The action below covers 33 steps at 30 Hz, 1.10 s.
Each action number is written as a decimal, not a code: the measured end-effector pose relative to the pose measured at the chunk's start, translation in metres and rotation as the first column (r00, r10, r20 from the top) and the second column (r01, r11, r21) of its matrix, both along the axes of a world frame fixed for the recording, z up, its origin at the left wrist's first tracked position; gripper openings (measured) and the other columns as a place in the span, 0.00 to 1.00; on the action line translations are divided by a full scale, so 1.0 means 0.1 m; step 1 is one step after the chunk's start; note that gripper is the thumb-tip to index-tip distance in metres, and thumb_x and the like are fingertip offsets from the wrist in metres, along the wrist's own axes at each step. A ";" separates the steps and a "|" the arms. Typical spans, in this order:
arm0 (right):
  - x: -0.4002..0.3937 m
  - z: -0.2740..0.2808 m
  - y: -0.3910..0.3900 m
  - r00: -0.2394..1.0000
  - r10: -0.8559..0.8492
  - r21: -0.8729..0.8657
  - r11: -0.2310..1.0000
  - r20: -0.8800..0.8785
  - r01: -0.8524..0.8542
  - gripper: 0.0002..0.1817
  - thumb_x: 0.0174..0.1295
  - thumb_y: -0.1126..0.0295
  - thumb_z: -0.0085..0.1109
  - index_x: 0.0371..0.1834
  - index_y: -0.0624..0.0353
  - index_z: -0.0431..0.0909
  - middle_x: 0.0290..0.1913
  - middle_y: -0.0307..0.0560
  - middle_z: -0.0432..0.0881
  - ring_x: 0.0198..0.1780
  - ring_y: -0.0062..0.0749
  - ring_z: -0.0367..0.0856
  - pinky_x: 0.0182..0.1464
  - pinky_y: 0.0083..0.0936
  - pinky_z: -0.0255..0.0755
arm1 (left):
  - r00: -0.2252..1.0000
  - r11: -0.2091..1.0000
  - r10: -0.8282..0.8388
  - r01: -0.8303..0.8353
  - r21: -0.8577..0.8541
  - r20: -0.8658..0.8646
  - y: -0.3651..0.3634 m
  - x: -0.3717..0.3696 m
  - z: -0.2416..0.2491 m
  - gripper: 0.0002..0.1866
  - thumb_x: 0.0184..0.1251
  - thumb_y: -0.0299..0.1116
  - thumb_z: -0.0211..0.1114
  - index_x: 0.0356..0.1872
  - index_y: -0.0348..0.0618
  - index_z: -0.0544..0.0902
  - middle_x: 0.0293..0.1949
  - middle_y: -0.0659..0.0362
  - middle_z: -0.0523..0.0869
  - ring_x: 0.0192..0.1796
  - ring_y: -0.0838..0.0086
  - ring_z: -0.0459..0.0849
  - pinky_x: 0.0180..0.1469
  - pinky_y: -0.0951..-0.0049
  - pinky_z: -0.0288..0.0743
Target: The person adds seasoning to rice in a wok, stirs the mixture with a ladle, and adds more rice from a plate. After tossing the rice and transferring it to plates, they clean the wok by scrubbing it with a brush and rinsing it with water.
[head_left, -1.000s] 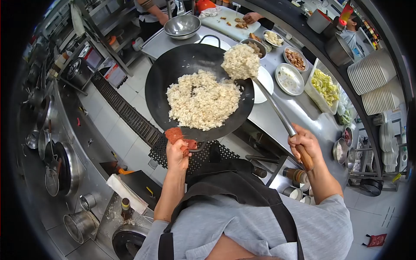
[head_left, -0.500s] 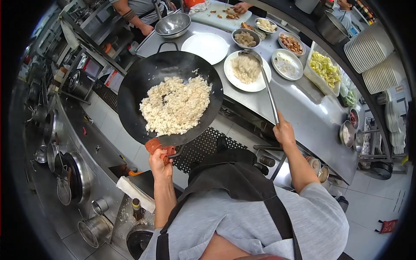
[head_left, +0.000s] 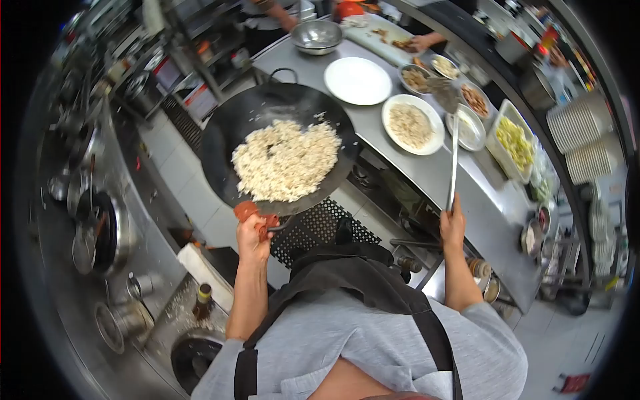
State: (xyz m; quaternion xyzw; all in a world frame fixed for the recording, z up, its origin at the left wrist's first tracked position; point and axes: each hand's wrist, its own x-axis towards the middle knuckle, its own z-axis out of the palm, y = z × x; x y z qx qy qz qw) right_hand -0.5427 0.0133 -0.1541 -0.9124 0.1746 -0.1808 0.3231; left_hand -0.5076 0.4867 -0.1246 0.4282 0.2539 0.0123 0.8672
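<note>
My left hand point(head_left: 253, 235) is closed round the near handle of a black wok point(head_left: 220, 143), with an orange-red cloth point(head_left: 248, 212) in the grip. Rice point(head_left: 287, 160) lies spread in the wok, which hangs tilted in the air beside the steel table. My right hand point(head_left: 453, 223) grips the long handle of a metal wok spatula point(head_left: 455, 153). Its blurred head is raised above the bowls, to the right of a white plate point(head_left: 437, 143) that holds a mound of rice point(head_left: 410, 125). Another white plate point(head_left: 358, 81) lies bare nearer the wok.
On the steel table point(head_left: 493, 207) stand a metal bowl point(head_left: 317, 35), several food bowls and a tub of chopped greens point(head_left: 517, 143). At a cutting board point(head_left: 383, 43), another person's hand point(head_left: 420, 43) touches food. Stacked dishes point(head_left: 580, 130) stand right; pots point(head_left: 120, 327) sit left.
My right hand has lifted the spatula off the plate of rice and swung its head right. The view has turned, so the table appears further right. My left hand keeps hold of the wok.
</note>
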 end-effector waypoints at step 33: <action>0.21 1.18 1.62 0.747 0.646 0.252 0.757 -0.158 -0.603 0.32 0.56 0.79 0.57 0.68 0.59 0.66 0.33 0.50 0.81 0.26 0.26 0.76 0.33 0.23 0.71 | 0.981 0.959 0.195 -0.189 -0.211 0.010 0.49 -0.32 -0.67 0.13 0.51 0.25 0.55 0.39 0.42 0.77 0.37 0.55 0.85 0.34 0.70 0.85 0.19 0.75 0.68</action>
